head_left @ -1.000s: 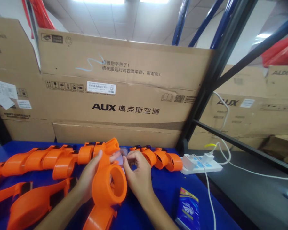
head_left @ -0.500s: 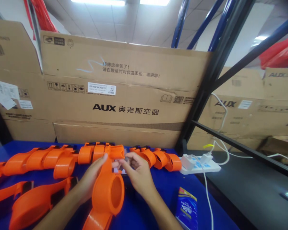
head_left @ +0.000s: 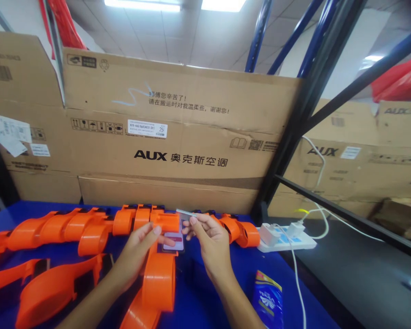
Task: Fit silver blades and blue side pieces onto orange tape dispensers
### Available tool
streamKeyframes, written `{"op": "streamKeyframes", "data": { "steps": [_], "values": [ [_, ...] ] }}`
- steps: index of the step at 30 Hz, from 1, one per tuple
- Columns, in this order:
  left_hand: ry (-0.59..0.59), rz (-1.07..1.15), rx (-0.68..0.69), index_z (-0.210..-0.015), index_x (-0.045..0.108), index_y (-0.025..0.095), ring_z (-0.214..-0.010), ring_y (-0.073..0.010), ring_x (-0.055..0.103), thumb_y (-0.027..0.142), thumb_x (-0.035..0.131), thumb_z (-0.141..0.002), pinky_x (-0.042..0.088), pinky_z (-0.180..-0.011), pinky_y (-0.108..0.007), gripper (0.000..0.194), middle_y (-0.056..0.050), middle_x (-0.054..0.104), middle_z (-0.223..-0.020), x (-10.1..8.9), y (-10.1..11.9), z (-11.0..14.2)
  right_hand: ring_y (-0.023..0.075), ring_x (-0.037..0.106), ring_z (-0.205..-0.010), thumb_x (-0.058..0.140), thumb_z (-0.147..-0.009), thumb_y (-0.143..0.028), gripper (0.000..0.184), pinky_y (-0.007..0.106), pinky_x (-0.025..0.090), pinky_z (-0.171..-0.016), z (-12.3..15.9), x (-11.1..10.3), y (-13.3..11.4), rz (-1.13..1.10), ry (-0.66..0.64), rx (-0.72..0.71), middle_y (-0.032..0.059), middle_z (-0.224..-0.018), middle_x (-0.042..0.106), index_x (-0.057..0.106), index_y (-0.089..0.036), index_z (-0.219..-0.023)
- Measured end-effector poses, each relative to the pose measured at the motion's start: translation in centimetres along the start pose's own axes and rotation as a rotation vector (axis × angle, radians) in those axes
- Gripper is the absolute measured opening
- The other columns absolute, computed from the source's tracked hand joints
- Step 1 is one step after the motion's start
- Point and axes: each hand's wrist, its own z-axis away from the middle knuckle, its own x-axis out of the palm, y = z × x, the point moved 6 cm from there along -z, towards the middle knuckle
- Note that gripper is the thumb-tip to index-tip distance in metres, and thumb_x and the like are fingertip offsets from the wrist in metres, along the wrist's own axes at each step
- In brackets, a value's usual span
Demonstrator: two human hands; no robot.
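My left hand (head_left: pixel 134 256) is closed around the upper end of an orange plastic tape dispenser (head_left: pixel 159 278), whose round hub hangs down toward me. Between the thumb and fingers of my right hand (head_left: pixel 212 244) is a thin metal serrated blade (head_left: pixel 185 213), its toothed edge up. The blade is close to the right end of the dispenser's head; whether they touch I cannot tell. Behind both hands a phone (head_left: pixel 178 246) with a lit screen lies partly hidden.
Several orange dispensers stand in a row (head_left: pixel 51 227) along the back of the blue table, and more (head_left: pixel 51 292) lie at the left front. On the right are a white power strip (head_left: pixel 287 240) with cables and a blue tissue pack (head_left: pixel 267 299). Cardboard (head_left: pixel 178 183) walls the back.
My right hand has drawn slightly right and up, and the blade now shows in its fingers. The dispenser has turned, showing less of its hub's opening.
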Motion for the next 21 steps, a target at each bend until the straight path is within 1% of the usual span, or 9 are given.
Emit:
{"op": "streamKeyframes", "data": {
  "steps": [4, 6, 10, 13, 16, 19, 21],
  "values": [
    [0.056, 0.02, -0.015, -0.089, 0.071, 0.015, -0.057, -0.0118, 0.063, 0.056, 0.072, -0.09, 0.049, -0.055, -0.021, 0.04, -0.011, 0.081, -0.089, -0.3, -0.2, 0.0, 0.016, 0.069, -0.063, 0.078, -0.089, -0.04, 0.022, 0.027, 0.055, -0.059, 0.1, -0.4, -0.5, -0.001, 0.045, -0.039, 0.0046, -0.081, 0.077, 0.073, -0.019, -0.095],
    [0.07, 0.018, -0.029, -0.089, 0.069, 0.016, -0.052, -0.0105, 0.06, 0.057, 0.072, -0.088, 0.047, -0.051, -0.02, 0.042, -0.011, 0.081, -0.09, -0.5, -0.3, 0.1, 0.0159, 0.069, -0.063, 0.078, -0.089, -0.039, 0.022, 0.027, 0.054, -0.059, 0.2, -0.5, -0.5, 0.003, 0.045, -0.037, 0.0049, -0.081, 0.077, 0.073, -0.019, -0.095],
    [0.06, 0.015, -0.052, -0.098, 0.068, 0.016, -0.047, -0.0102, 0.058, 0.059, 0.07, -0.089, 0.048, -0.049, -0.023, 0.044, -0.012, 0.08, -0.088, -0.5, -0.3, 0.4, 0.0156, 0.068, -0.061, 0.077, -0.089, -0.042, 0.024, 0.028, 0.055, -0.059, 0.5, -0.1, -0.1, 0.017, 0.014, -0.025, 0.0052, -0.079, 0.077, 0.072, -0.019, -0.09],
    [0.044, 0.015, -0.076, -0.099, 0.068, 0.015, -0.042, -0.0091, 0.054, 0.06, 0.069, -0.089, 0.046, -0.047, -0.023, 0.045, -0.01, 0.078, -0.083, -0.4, -0.5, 0.4, 0.0158, 0.067, -0.062, 0.076, -0.09, -0.044, 0.025, 0.028, 0.055, -0.059, 0.7, 0.1, -0.2, 0.05, 0.004, -0.035, 0.0056, -0.08, 0.077, 0.073, -0.019, -0.09],
    [0.034, 0.014, -0.071, -0.093, 0.069, 0.016, -0.043, -0.0094, 0.052, 0.061, 0.069, -0.089, 0.044, -0.047, -0.023, 0.045, -0.007, 0.076, -0.077, -0.4, -0.5, 0.3, 0.0164, 0.067, -0.063, 0.076, -0.09, -0.043, 0.025, 0.029, 0.055, -0.061, 0.9, 0.3, -0.7, 0.079, 0.009, -0.046, 0.0055, -0.081, 0.077, 0.073, -0.019, -0.092],
    [0.035, -0.02, -0.069, -0.077, 0.07, 0.015, -0.046, -0.0113, 0.052, 0.064, 0.066, -0.089, 0.039, -0.046, -0.022, 0.051, -0.005, 0.068, -0.063, -0.5, -0.3, 0.4, 0.0162, 0.066, -0.063, 0.075, -0.091, -0.045, 0.026, 0.029, 0.055, -0.061, 0.9, 0.4, -1.2, 0.119, 0.014, -0.053, 0.0048, -0.079, 0.076, 0.072, -0.019, -0.091],
    [0.041, -0.047, -0.066, -0.069, 0.07, 0.014, -0.046, -0.0113, 0.05, 0.065, 0.066, -0.089, 0.036, -0.045, -0.022, 0.054, -0.005, 0.066, -0.059, -0.5, 0.0, 0.6, 0.0157, 0.064, -0.061, 0.073, -0.092, -0.046, 0.028, 0.028, 0.054, -0.06, 0.9, 0.4, -1.4, 0.153, 0.003, -0.059, 0.004, -0.076, 0.074, 0.07, -0.019, -0.087]
  ]
}}
